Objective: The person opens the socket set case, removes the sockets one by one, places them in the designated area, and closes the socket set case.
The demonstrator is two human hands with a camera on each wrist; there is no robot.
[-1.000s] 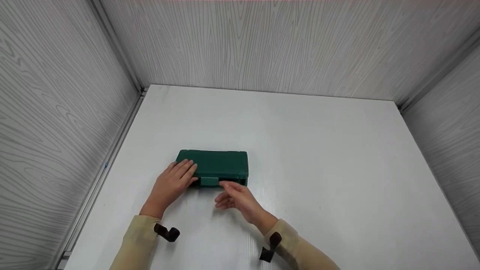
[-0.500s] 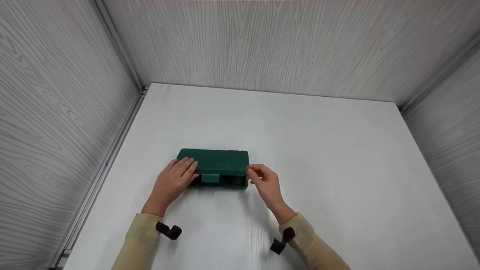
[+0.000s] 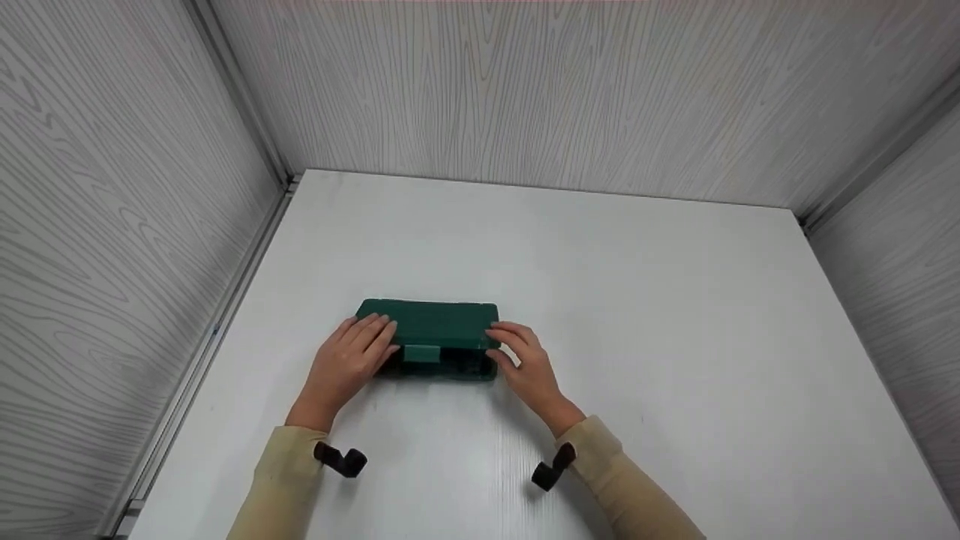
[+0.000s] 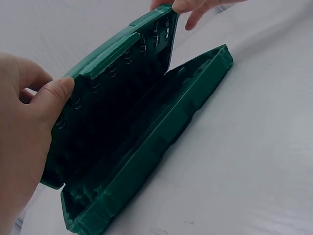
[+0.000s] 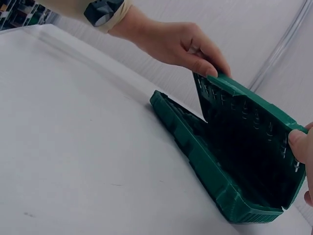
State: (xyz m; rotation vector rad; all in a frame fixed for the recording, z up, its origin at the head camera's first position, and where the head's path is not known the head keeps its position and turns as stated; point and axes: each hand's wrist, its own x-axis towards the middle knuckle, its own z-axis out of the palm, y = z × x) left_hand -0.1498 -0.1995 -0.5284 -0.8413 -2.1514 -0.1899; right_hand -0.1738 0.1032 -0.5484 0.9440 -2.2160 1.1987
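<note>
A green plastic case (image 3: 435, 322) lies on the white table with its lid part-way raised. My left hand (image 3: 347, 366) grips the lid's left end, fingers on top and thumb (image 4: 59, 90) at the front edge. At the other end my right hand (image 3: 529, 371) holds the lid's right corner between fingers and thumb (image 5: 296, 138). A latch tab (image 3: 422, 354) sits mid-front on the lid. In the left wrist view, several small shiny metal pieces (image 4: 128, 57) line the lid's inside above the base (image 4: 161, 134). The case's deep interior is dark.
The white table (image 3: 660, 337) surrounds the case. Grey wood-grained panels (image 3: 480, 90) stand behind it and along both sides. A black wrist device (image 3: 341, 459) is strapped to the left sleeve, another black device (image 3: 553, 466) to the right one.
My right hand has moved from the latch to the lid's right corner and now grips it. The lid's front edge has risen, widening the gap. My left hand stays on the lid.
</note>
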